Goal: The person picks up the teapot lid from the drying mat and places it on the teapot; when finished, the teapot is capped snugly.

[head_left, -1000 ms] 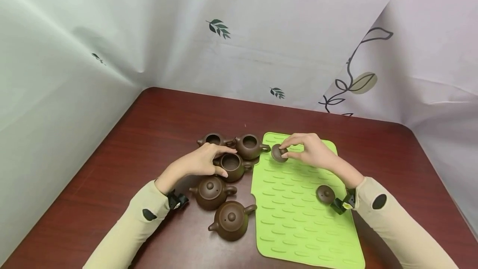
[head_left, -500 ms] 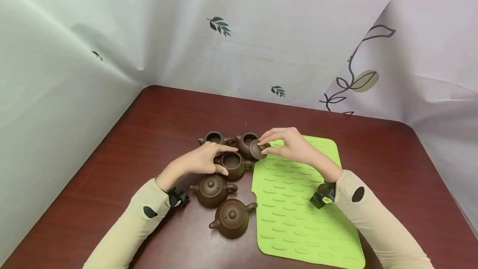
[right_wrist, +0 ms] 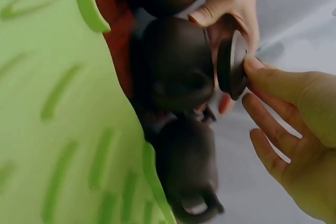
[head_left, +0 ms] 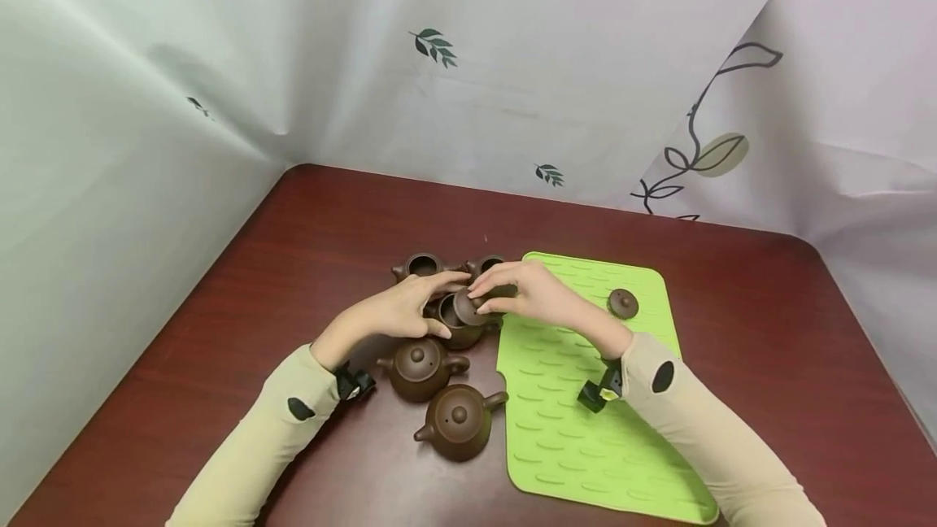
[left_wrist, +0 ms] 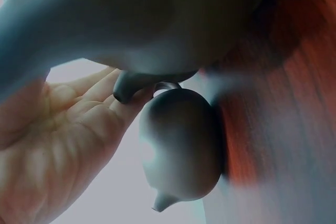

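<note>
The held lid point(head_left: 470, 311) is pinched by its knob in the right hand point(head_left: 538, 295) and tilted partly over the mouth of the middle teapot point(head_left: 463, 338); whether the rim is touched cannot be told. That teapot is bracketed by the left hand's point(head_left: 395, 309) thumb and fingers, but whether it is gripped cannot be told. Room is tight: the left rear teapot point(head_left: 422, 265) and right rear teapot point(right_wrist: 185, 153) are set just behind, a lidded teapot point(head_left: 419, 370) just in front. The green mat's point(head_left: 556, 405) left edge is nearly reached. A wider stretch of surface point(head_left: 351, 222) is left toward the far edge. Since half a second ago, the held lid has been carried leftward from the right rear teapot, and a second lid point(head_left: 623, 303), previously covered by the right arm, has been exposed on the mat.
</note>
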A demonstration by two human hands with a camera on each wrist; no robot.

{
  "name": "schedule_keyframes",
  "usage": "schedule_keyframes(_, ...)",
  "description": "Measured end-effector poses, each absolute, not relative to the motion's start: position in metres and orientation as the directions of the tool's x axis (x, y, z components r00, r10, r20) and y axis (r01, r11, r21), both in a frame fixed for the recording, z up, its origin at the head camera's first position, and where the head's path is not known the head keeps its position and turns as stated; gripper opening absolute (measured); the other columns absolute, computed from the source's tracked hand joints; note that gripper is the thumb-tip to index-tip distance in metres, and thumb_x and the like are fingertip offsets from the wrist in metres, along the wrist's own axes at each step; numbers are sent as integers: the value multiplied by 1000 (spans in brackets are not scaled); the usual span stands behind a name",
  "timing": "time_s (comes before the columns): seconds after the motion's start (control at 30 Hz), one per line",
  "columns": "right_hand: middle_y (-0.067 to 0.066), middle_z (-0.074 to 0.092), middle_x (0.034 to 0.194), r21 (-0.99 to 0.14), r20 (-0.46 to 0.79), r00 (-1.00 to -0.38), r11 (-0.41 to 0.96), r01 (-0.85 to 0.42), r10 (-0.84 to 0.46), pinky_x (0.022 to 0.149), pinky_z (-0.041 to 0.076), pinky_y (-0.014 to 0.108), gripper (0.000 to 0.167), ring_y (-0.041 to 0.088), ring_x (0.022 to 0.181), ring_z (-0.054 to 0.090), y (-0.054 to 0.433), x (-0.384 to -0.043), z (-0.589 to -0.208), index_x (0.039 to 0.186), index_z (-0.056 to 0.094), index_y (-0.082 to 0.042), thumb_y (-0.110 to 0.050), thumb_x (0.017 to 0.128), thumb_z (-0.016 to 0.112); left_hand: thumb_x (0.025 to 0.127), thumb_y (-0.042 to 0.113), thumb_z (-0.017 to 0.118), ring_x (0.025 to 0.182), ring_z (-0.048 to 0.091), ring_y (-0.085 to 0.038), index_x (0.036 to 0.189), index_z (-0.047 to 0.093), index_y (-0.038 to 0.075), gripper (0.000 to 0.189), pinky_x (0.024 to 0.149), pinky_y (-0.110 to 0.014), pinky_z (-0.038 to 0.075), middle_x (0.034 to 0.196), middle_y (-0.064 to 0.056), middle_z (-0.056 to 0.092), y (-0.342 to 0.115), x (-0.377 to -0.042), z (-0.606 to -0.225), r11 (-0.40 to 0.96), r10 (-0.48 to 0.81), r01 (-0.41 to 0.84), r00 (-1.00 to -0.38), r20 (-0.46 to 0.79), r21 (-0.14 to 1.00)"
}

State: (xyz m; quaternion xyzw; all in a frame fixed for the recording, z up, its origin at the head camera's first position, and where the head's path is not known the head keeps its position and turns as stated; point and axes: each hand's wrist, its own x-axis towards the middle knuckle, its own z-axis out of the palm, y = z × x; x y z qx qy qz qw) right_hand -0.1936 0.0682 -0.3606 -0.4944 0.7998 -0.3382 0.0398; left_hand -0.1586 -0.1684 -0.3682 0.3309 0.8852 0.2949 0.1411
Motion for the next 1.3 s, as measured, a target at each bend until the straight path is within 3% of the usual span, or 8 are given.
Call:
schedule_keyframes(0.1, -1, 69, 102, -567, 301, -528, 296, -769, -794, 80, 50, 26, 19, 12, 97, 62, 62, -192, -364, 100, 74, -14, -17, 81, 72, 79, 16, 75, 96, 56, -18, 145, 27, 3, 83, 85, -36, 39, 134, -13, 52, -167, -160, -367, 591, 665, 490, -745, -43, 641)
schedule_keyframes(0.27, -1, 70, 101, -579, 336, -572, 316, -752, -748, 75, 49, 27, 20, 11, 95, 61, 56, -190, -369, 101, 74, -15, -18, 82, 72, 78, 14, 76, 112, 56, -23, 145, 26, 2, 85, 95, -41, 41, 135, -15, 50, -169, -164, -369, 565, 671, 487, -741, -28, 666)
schedule_keyframes(0.33, 0, 70, 101, -586, 341, -580, 316, -746, -740, 77, 48, 27, 20, 12, 96, 60, 54, -189, -371, 102, 74, -15, -18, 82, 72, 78, 16, 76, 124, 48, -25, 144, 31, 3, 80, 99, -43, 40, 135, -14, 50, -170, -165, -370, 580, 667, 492, -744, -32, 649)
schedule_keyframes(0.57, -1, 70, 101, -537, 315, -583, 366, -761, -749, 79, 49, 29, 20, 13, 95, 62, 47, -184, -375, 102, 73, -15, -20, 83, 71, 78, 22, 76, 114, 53, -20, 133, 50, 8, 62, 96, -41, 42, 129, -6, 56, -168, -165, -370, 631, 657, 496, -751, -71, 596)
schedule_keyframes(0.7, 1, 71, 102, -538, 282, -632, 427, -727, -722, 64, 47, 22, 23, 8, 73, 60, 48, -177, -374, 104, 73, -15, -23, 83, 71, 79, 22, 75, 114, 53, -20, 134, 49, 8, 62, 97, -44, 40, 129, -6, 56, -166, -163, -369, 642, 655, 482, -750, -98, 596)
schedule_keyframes(0.8, 0, 71, 101, -537, 253, -669, 473, -698, -699, 53, 38, 19, 23, 5, 54, 44, 47, -173, -371, 104, 74, -17, -25, 83, 71, 79, 22, 75, 114, 54, -20, 135, 49, 7, 63, 99, -47, 38, 130, -6, 56, -165, -162, -366, 648, 656, 487, -748, -104, 586)
schedule_keyframes(0.97, -2, 72, 97, -509, 220, -691, 524, -683, -688, 49, 32, 19, 22, 3, 47, 31, 44, -171, -365, 101, 75, -19, -28, 82, 72, 80, 21, 75, 119, 52, -20, 133, 50, 5, 61, 100, -41, 40, 131, -8, 55, -168, -161, -362, 625, 679, 526, -731, -69, 576)
schedule_keyframes(1.3, -6, 72, 92, -483, 184, -706, 562, -671, -684, 50, 34, 20, 21, 3, 50, 38, 41, -173, -364, 99, 75, -22, -31, 81, 73, 79, 7, 74, 97, 64, -23, 115, 64, 5, 38, 81, -39, 52, 107, -10, 68, -194, -165, -347, 525, 572, 488, -809, 136, 697)
